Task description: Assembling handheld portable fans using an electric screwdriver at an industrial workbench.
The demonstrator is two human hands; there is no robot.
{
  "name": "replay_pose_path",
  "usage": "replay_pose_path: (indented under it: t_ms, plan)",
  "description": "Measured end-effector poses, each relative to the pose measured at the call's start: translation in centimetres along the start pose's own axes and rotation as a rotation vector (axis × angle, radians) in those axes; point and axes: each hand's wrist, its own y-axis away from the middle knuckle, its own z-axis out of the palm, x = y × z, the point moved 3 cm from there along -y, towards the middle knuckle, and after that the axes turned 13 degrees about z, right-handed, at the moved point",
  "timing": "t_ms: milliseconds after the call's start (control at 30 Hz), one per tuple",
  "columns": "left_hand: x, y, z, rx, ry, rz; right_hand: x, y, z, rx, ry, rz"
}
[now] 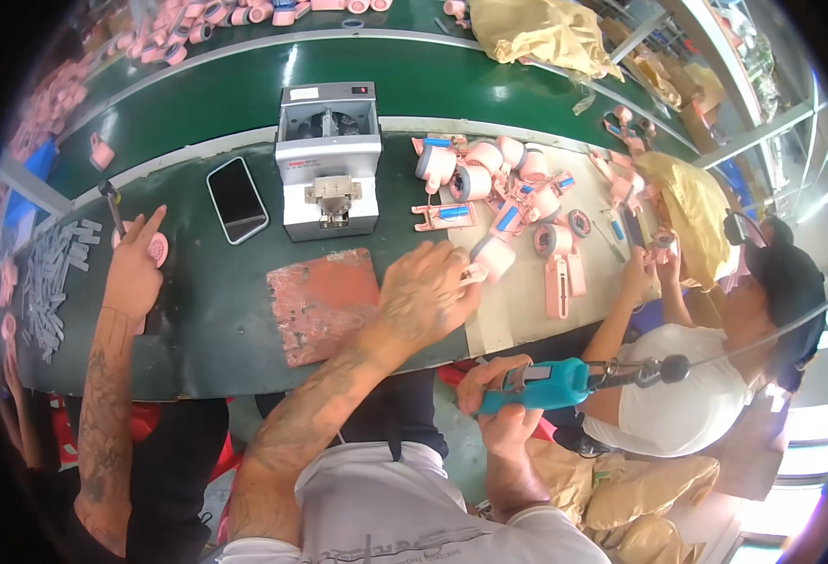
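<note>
Far left, bench edge: grey strips (55, 282), loosely heaped on the green mat (207, 329).

Left, a co-worker's hand (135, 268): fingers raised over a pink disc (156, 248); whether it grips the disc cannot be told. A dark-handled tool (113, 205) lies just behind it.

Left of centre: black phone (237, 199), white-edged, face up, lying flat beside the machine.

Centre: grey box machine (328, 160), square, open top, with a small white label and a red-and-white label on its body and a metal fitting on its front face.

Centre, before the machine: pink plastic sheet (323, 304), crumpled, flat on the mat.

Centre right: left hand (425, 293), reaching over the bench, fingers pinched on a pink roll (495, 257) at the near edge of a pale sheet (517, 310). The roll sits just above the surface, at the front of the pile.

Below it, off the bench: right hand (497, 399), fingers clenched round a teal driver (550, 383), held level, with a black cable fitting at its right end.

Right of centre: pile of pink parts (508, 183), rolls and flat brackets, several with blue rectangular stickers, spread on the pale sheet.

Right: a second co-worker's hands (649, 263), holding a small pink part at the bench edge.

Right and top: yellow bags (696, 207), crumpled, one by the parts and one beyond the green belt (245, 89).

Top left: more pink rolls (179, 28) along the belt's far side.
</note>
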Motion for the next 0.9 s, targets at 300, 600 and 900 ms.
replay_pose_path:
  t_ms: [300, 600, 900]
  plan:
    - [-3.2, 8.5, -9.2, 0.077, 0.009, 0.057, -1.6, -6.6, 4.6, -0.09, -0.183, -0.031]
    - [-5.2, 10.5, -9.5, 0.129, -0.006, 0.127, -0.7, -11.6, 11.0, -0.156, -0.052, -0.162]
    - [-5.6, 10.5, -9.7, 0.068, -0.044, 0.061, 1.0, -12.3, 11.5, -0.141, -0.161, -0.131]
